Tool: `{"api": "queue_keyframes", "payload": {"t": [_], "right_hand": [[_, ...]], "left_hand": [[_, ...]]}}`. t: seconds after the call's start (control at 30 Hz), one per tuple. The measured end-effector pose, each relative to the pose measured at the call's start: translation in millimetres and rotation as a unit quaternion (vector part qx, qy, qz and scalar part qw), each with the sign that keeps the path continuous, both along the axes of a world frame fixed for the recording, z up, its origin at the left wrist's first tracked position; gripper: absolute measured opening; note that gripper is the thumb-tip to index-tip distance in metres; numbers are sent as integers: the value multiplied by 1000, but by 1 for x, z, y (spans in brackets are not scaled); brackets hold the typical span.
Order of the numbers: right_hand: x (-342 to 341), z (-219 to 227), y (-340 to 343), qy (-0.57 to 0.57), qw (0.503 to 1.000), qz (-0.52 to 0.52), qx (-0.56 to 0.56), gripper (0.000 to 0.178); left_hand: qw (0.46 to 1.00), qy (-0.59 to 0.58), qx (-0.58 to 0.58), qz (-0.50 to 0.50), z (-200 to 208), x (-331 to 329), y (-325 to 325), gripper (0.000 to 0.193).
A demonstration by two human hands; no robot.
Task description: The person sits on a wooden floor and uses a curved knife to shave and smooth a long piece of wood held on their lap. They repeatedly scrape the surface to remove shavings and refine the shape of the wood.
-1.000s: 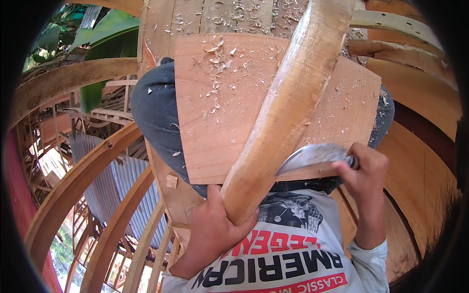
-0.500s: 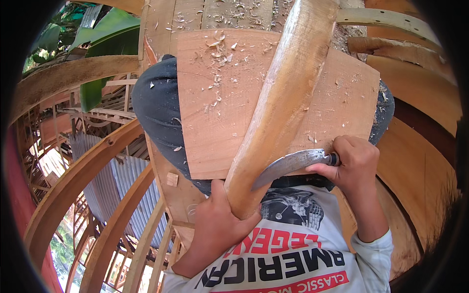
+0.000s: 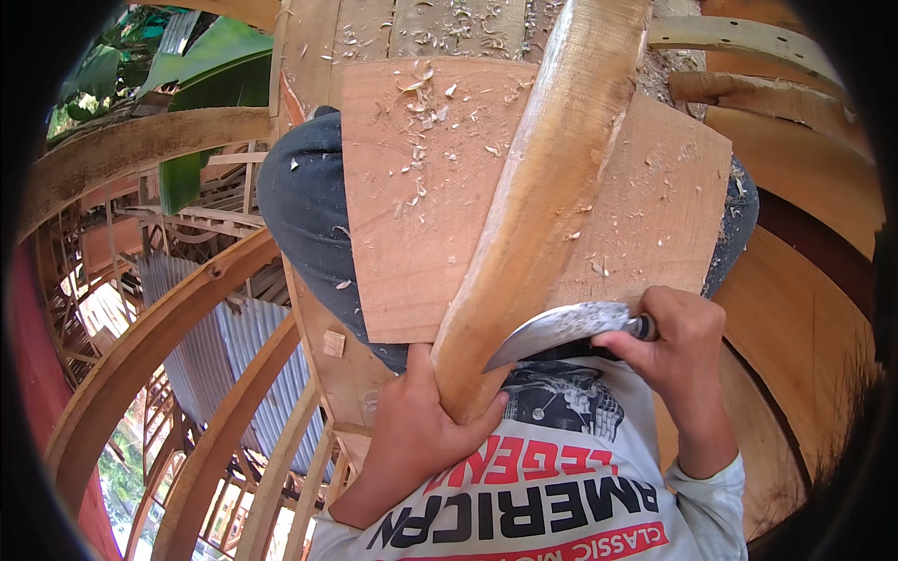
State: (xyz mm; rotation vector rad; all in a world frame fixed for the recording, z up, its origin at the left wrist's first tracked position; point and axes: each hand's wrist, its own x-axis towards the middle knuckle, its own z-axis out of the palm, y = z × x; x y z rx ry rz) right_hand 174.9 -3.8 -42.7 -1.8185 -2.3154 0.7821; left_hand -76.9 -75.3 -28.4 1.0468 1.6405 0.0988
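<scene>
A long, slightly curved wooden beam (image 3: 552,178) slants across my lap, its near end by my belly. My left hand (image 3: 416,425) is closed round that near end, the thumb lying along its right side. My right hand (image 3: 678,341) grips the dark handle of a broad curved knife (image 3: 566,327). The blade points left, and its tip is at the beam's right side near the lower end. Beneath the beam, a flat reddish wooden board (image 3: 421,215) rests across my thighs, with pale shavings scattered over it.
Planks (image 3: 449,28) strewn with shavings lie ahead of my legs. Curved wooden ribs (image 3: 178,309) rise on the left, with corrugated metal sheets (image 3: 262,365) beyond them. A large green leaf (image 3: 220,70) hangs at the upper left. Wide curved planks (image 3: 786,327) stand on the right.
The knife blade has tilted and shifted slightly, with its tip a little farther toward me along the beam. My right hand has moved slightly nearer me. My left hand keeps its hold.
</scene>
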Motion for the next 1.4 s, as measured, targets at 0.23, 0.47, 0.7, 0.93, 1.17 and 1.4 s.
{"api": "queue_keyframes", "payload": {"t": [0.23,0.47,0.7,0.93,1.17,1.4], "right_hand": [[-4,-9,0,-36,997,58,31,60],[-7,-12,14,-58,990,76,103,63],[3,-15,24,-119,984,-4,135,63],[73,-3,54,-13,968,-229,107,53],[-10,2,-21,27,999,40,25,60],[-4,-8,-7,-6,995,49,84,63]], "left_hand": [[1000,7,-10,22,2,7,-1,64],[999,7,49,19,-2,8,-6,64],[999,18,33,4,-3,8,-11,61],[998,-42,-22,-33,4,-5,-23,58],[992,-118,33,8,-6,1,-11,63],[993,-112,37,12,-7,5,-7,69]]}}
